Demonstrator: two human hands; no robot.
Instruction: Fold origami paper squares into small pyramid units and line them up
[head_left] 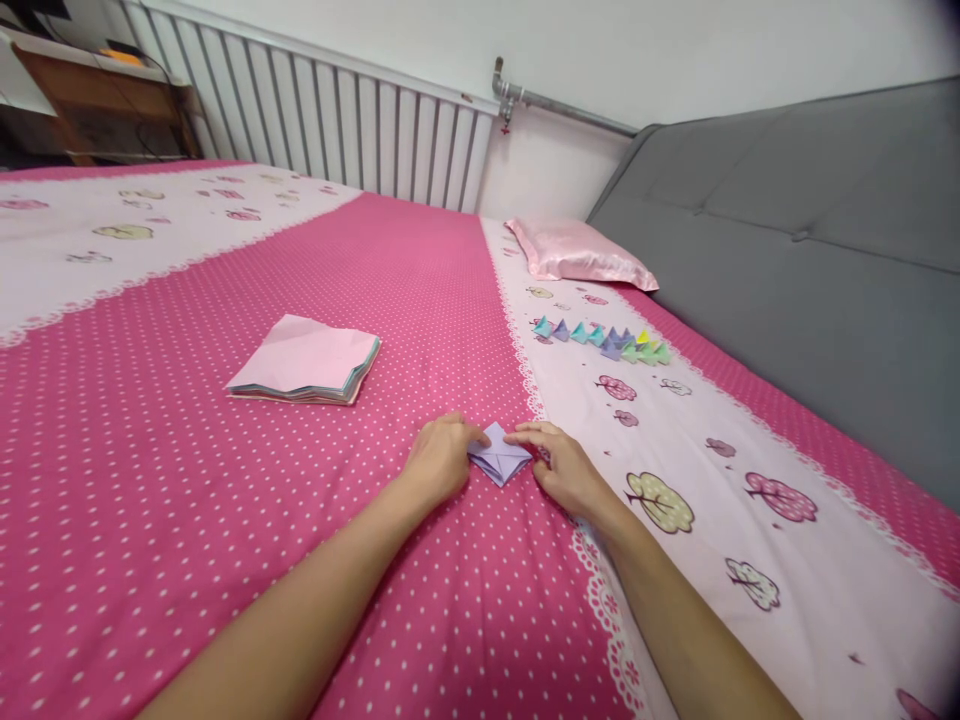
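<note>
A small folded sheet of purple paper [499, 462] lies on the bed in a diamond shape, its folded layers slightly raised at the front. My left hand [444, 458] is closed on its left corner, the thumb pressing on top. On the opposite side, my right hand [561, 462] pinches the right corner, index finger stretched along the upper edge and thumb lower down. Farther off to the left sits a stack of square coloured paper [306, 358] with a pink sheet on top. Several small folded paper pieces [611, 345] in blue, purple, green and yellow stand grouped beyond my right hand.
Under everything spreads a pink dotted bedsheet [150, 450] with white printed bands. A pink satin pillow [577, 252] rests by the grey headboard [810, 240]. Behind the bed are a white radiator [322, 110] and a metal pipe [570, 106]; a wooden desk [105, 100] stands far left.
</note>
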